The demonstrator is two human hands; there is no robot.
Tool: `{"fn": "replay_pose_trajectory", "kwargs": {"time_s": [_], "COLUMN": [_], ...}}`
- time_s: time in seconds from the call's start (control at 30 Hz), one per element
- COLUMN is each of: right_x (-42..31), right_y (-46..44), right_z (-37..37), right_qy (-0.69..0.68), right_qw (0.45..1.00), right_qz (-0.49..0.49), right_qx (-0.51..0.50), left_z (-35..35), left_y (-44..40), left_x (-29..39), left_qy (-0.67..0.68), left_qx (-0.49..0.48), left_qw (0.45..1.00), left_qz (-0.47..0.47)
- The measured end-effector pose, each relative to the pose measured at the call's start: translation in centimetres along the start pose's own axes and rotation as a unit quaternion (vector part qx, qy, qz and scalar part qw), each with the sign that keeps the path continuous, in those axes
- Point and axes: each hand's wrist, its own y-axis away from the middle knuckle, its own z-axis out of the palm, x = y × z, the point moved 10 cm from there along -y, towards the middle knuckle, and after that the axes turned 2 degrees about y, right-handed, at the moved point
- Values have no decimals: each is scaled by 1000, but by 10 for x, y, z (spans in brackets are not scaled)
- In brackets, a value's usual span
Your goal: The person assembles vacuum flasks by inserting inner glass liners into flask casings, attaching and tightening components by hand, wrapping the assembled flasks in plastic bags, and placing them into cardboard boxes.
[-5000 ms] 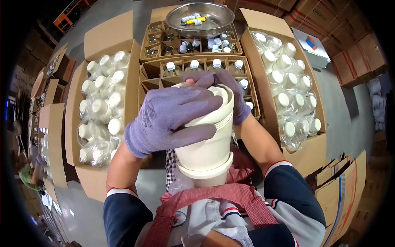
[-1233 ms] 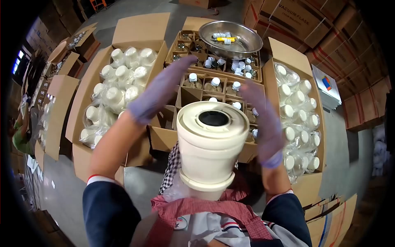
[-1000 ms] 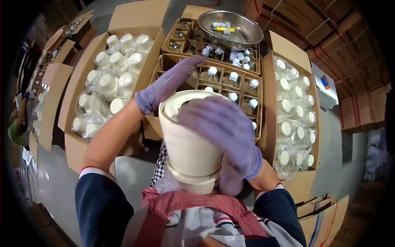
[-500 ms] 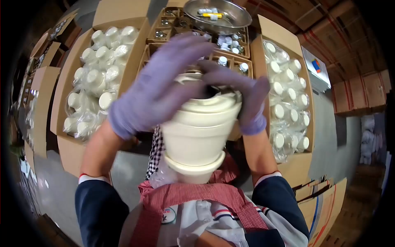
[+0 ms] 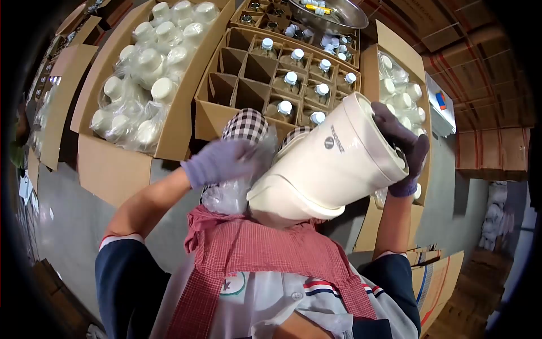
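Observation:
A cream plastic thermos jug (image 5: 322, 161) with dark lettering lies tilted across my lap, its rimmed end up to the right. My right hand (image 5: 403, 147) is wrapped round that rimmed end, with some fingers hidden behind it. To the left of the jug, my left hand (image 5: 223, 162) is blurred and closed on a crumpled clear plastic bag (image 5: 223, 198). The bag lies against my checked trouser leg (image 5: 245, 125) and the red apron (image 5: 265, 240).
Ahead stands a divided carton (image 5: 212, 116) of capped glass bottles (image 5: 284, 107). Cartons of bagged cream jugs (image 5: 149, 59) flank it left and right (image 5: 403, 101). A metal bowl (image 5: 355, 17) with small items sits at the back. Flattened cardboard (image 5: 443, 277) leans at the right.
The jug has tipped from upright to lying toward the right. My left hand has come off its top and moved down to the plastic bag; my right hand has moved right with the rim.

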Motion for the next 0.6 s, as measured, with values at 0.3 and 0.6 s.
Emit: {"fn": "replay_pose_trajectory", "kwargs": {"time_s": [0.3, 0.6], "right_x": [-83, 53], "right_y": [-61, -167], "right_z": [-4, -9], "right_qy": [-19, 159], "right_qw": [992, 981], "right_qz": [-99, 56], "right_qx": [76, 97], "left_z": [-194, -246], "left_y": [-16, -57], "left_x": [86, 45], "left_qy": [497, 580], "left_qx": [291, 323], "left_qw": [783, 681], "left_qz": [237, 308]}}
